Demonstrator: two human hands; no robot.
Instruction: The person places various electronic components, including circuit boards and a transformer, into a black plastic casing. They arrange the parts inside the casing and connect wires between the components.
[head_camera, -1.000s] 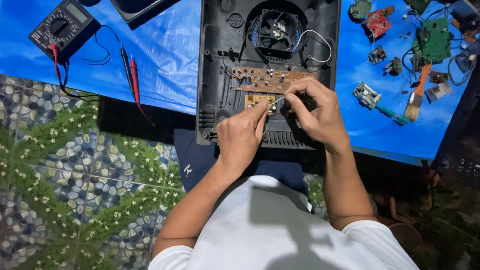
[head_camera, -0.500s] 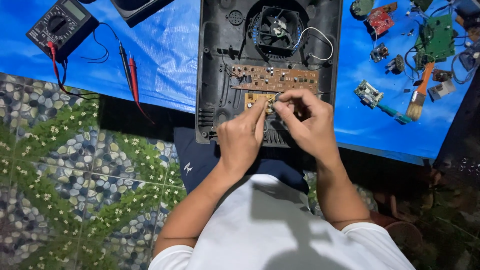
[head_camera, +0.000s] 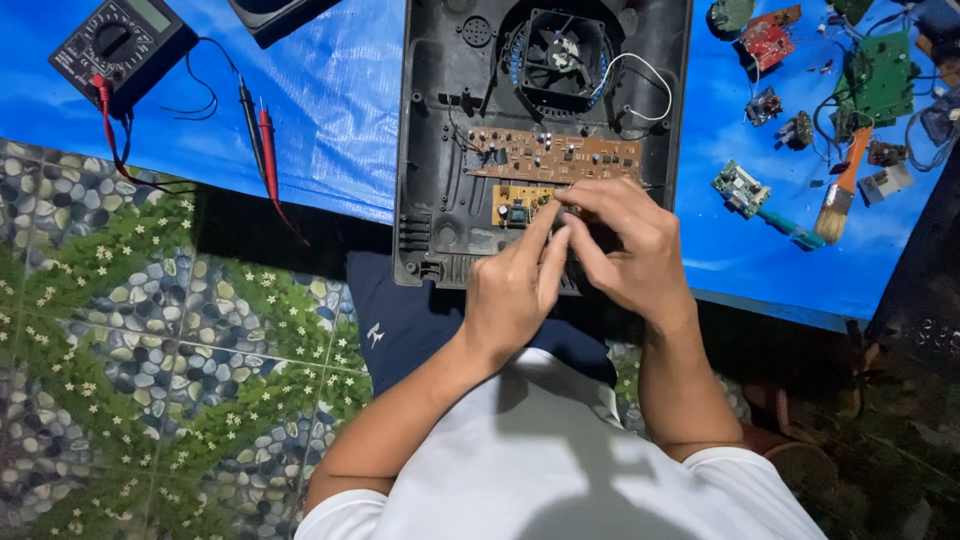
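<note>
In the head view, both hands meet over the lower part of an open black plastic case lying on a blue sheet. The left hand and right hand have fingertips pressed together, pinching at the edge of a small yellow circuit board; whether something tiny sits between the fingers cannot be told. That board lies inside the case, just below a longer brown circuit board and a round black fan.

The small board looks light, thin and stiff but fragile, with parts that could snap; its bare edges seem the safest place to hold. A multimeter with 2 probes lies to the left; a paintbrush and loose electronic parts lie to the right.
</note>
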